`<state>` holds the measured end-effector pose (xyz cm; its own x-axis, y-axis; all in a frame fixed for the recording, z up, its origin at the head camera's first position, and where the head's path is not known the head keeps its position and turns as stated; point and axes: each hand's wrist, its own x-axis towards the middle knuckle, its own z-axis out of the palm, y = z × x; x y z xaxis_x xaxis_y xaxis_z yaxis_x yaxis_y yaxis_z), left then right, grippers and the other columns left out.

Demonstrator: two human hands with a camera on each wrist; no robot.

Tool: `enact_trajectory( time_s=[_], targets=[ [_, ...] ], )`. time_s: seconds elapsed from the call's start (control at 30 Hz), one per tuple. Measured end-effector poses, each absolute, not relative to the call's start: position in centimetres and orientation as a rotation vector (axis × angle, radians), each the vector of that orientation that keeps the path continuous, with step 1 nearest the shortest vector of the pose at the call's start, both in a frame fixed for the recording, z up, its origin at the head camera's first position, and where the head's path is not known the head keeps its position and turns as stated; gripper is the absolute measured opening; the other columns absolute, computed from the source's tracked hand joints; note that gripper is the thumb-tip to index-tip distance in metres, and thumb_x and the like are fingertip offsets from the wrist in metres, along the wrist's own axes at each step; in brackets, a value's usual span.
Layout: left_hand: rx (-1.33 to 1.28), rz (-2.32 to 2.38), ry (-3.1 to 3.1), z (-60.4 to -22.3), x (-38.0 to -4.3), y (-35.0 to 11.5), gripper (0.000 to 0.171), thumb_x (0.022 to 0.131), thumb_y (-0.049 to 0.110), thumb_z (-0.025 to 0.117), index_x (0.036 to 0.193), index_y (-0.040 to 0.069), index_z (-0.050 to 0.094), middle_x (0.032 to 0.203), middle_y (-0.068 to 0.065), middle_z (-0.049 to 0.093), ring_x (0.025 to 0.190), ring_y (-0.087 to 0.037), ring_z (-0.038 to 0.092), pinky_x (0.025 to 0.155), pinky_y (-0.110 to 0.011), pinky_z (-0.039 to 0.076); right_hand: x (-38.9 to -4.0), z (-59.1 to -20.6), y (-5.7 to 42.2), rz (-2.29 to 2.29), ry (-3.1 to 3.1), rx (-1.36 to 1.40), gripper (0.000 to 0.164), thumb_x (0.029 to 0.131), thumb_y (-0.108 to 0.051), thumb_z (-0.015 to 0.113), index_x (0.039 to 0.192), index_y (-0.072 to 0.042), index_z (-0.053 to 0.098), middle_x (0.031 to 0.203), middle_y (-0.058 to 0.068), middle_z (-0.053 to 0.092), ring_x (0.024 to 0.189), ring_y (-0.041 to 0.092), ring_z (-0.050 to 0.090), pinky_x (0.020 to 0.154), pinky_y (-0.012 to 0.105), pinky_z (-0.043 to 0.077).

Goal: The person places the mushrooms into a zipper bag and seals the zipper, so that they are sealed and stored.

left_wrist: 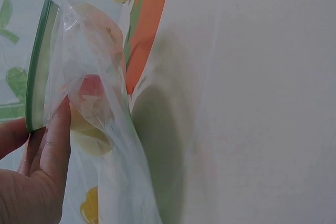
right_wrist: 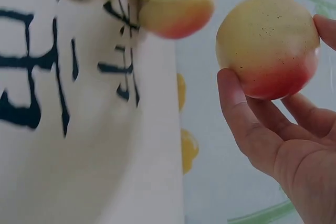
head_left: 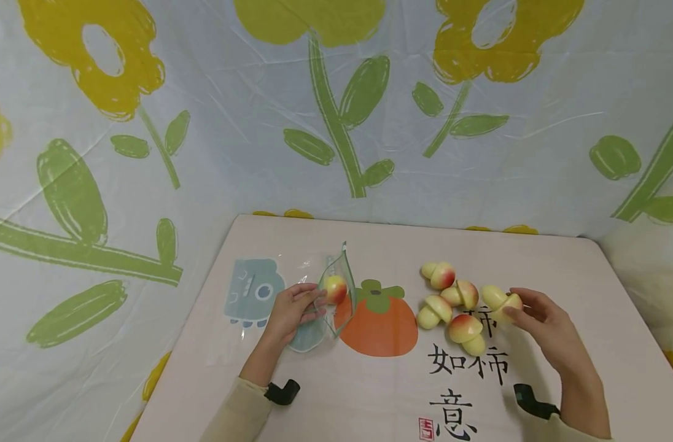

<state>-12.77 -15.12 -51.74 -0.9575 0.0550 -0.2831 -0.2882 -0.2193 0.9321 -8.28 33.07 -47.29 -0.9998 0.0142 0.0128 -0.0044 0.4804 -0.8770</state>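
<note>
My left hand (head_left: 293,312) pinches a clear zip bag (left_wrist: 123,140) by its green zip edge (left_wrist: 38,72), and the mouth gapes toward the right in the head view. Through the film shows a toy mushroom (head_left: 335,289), red and yellow, partly hidden by the plastic and fingers. Between the thumb and fingers of my right hand (head_left: 552,325) is another toy mushroom (head_left: 497,298), held up with its pale stem pointing left. Its rounded cap (right_wrist: 268,45), yellow shading to red with dark specks, faces the right wrist camera.
Several similar toy mushrooms (head_left: 465,328) lie grouped between the hands, just left of the right one. Beneath everything is a pale table mat (head_left: 381,393) printed with an orange persimmon, a blue figure and black characters. A flower-printed cloth (head_left: 231,110) hangs behind.
</note>
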Motion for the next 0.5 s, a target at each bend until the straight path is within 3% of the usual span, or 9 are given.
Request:
enact_trajectory(
  time_s=[0.1,0.27,0.4,0.5],
  targets=[
    [-0.28,2.275,1.806,-51.7,-12.8,-15.1,0.028,0.097,0.006,0.066,0.122,-0.006,0.06,0.114,-0.021,0.07,0.098,-0.03,0.071,0.079,-0.042,0.059,-8.4,-46.8,32.0,1.566,-2.68,0.022,0.049,0.099,-0.021,0.067,0.139,0.0,0.049,0.126,-0.008,0.055,0.106,-0.004,0.049,0.077,0.011,0.049],
    [-0.274,2.274,1.805,-51.7,-12.8,-15.1,0.028,0.097,0.007,0.066,0.122,-0.006,0.06,0.114,-0.021,0.07,0.099,-0.03,0.071,0.079,-0.042,0.059,-8.7,-46.2,30.0,1.512,-2.701,0.066,0.05,0.098,-0.021,0.068,0.141,-0.001,0.049,0.133,0.009,0.055,0.11,-0.002,0.047,0.079,0.011,0.045],
    [-0.272,2.271,1.811,-51.7,-12.7,-15.2,0.029,0.097,0.007,0.066,0.122,-0.006,0.06,0.114,-0.02,0.07,0.098,-0.03,0.071,0.079,-0.042,0.059,-9.1,-45.9,28.1,1.501,-2.723,0.11,0.052,0.097,-0.023,0.069,0.141,-0.003,0.05,0.133,0.014,0.056,0.11,0.002,0.048,0.083,0.024,0.042],
    [-0.279,2.271,1.808,-51.6,-12.7,-15.2,0.029,0.097,0.007,0.066,0.122,-0.005,0.06,0.114,-0.02,0.07,0.098,-0.03,0.071,0.079,-0.042,0.059,-9.4,-45.9,26.6,1.547,-2.726,0.15,0.052,0.097,-0.024,0.07,0.14,-0.005,0.051,0.13,0.014,0.058,0.109,0.007,0.05,0.083,0.027,0.044]
  ],
)
